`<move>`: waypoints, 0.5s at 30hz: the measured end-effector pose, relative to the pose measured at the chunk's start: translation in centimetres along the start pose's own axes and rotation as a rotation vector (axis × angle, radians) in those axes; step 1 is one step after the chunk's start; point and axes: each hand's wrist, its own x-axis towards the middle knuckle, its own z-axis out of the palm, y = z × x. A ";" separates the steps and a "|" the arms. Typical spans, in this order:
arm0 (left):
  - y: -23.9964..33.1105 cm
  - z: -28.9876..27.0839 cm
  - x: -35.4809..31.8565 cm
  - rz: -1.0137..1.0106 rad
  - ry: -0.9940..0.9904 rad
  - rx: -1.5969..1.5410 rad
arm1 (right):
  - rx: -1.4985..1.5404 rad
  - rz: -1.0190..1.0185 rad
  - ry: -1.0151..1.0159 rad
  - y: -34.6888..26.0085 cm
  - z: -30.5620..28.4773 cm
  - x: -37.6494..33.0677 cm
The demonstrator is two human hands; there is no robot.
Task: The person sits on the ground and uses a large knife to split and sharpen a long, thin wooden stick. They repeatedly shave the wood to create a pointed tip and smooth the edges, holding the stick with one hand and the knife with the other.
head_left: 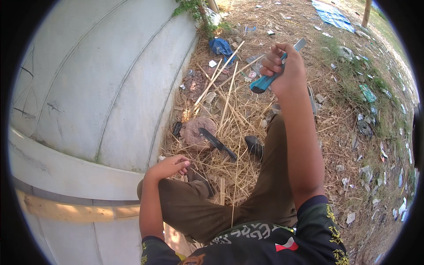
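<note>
Closest to the camera is the person's dark patterned shirt (282, 240), with both forearms rising out of its sleeves. Below it the person sits on the ground in olive-brown trousers (207, 207), knees bent, beside a large pale curved tank (101, 84) that fills the left of the view.

The right hand (285, 66) is raised in front of the person, its fingers closed tight around a teal-handled utility knife (267, 79). The grey blade end sticks out above the fist, pointing up and to the right; the handle end juts out down and to the left of the hand.

The left hand (170, 165) is low, just beside the left knee and near the foot of the tank. Its fingers are curled narrow with the tips pinched together at the straw (229, 119); whether they grip a stalk cannot be told.

Dry straw lies over the ground between the legs, with several long pale stalks fanning upward. A dark serrated blade (216, 142) lies across a brownish stone (196, 130) in the straw, well apart from both hands. A black shoe (255, 145) shows just right of it. A crumpled blue cloth (222, 46) lies farther off near the tank, and a blue tarp (333, 15) lies at the top right among scattered litter.
</note>
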 end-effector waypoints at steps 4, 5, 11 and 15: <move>0.6 1.3 -0.5 -0.157 0.240 0.481 | -0.165 -0.136 0.070 2.5 0.5 1.8; 1.1 2.0 -0.6 -0.124 0.248 0.507 | -0.234 -0.157 0.082 3.9 0.9 2.2; 2.7 3.5 0.3 0.117 0.191 0.516 | -1.384 0.397 -0.148 18.6 -0.2 11.6; 2.0 3.8 2.9 0.017 0.090 0.624 | -1.994 0.313 -0.204 30.3 -12.7 17.0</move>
